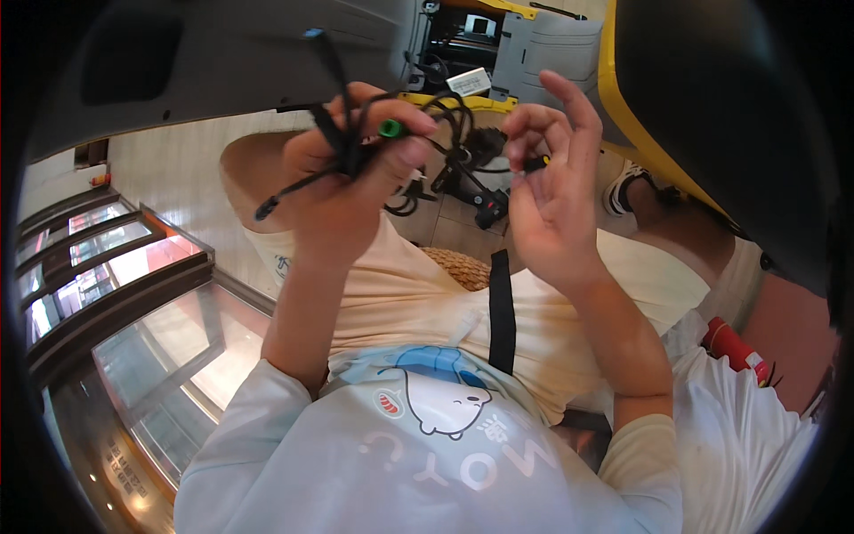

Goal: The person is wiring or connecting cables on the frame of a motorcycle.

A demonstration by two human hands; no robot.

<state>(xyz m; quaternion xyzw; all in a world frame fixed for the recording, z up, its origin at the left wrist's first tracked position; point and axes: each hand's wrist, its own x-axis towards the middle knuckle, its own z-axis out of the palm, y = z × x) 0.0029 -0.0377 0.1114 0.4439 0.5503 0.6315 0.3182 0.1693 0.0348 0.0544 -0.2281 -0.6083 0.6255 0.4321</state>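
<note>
My left hand [347,196] is closed around a tangle of black cables [351,133] with several loose ends and a green connector [389,129] between thumb and fingers. My right hand [551,205] pinches a small black connector with a yellow part [537,163], its index finger raised. Between and below my hands, a black plastic housing with a red button [489,206] and looped wires hang from the bundle. Behind them is an open grey compartment [551,62] with yellow trim, holding a white labelled block [467,83].
Large dark panels [196,53] flank the compartment, the right one [712,89] yellow-edged. My legs spread over a woven seat [449,265] above a tiled floor [449,233]. At left are dark-framed glass panels [160,356]; at right, a red cylinder [734,347] beside white fabric.
</note>
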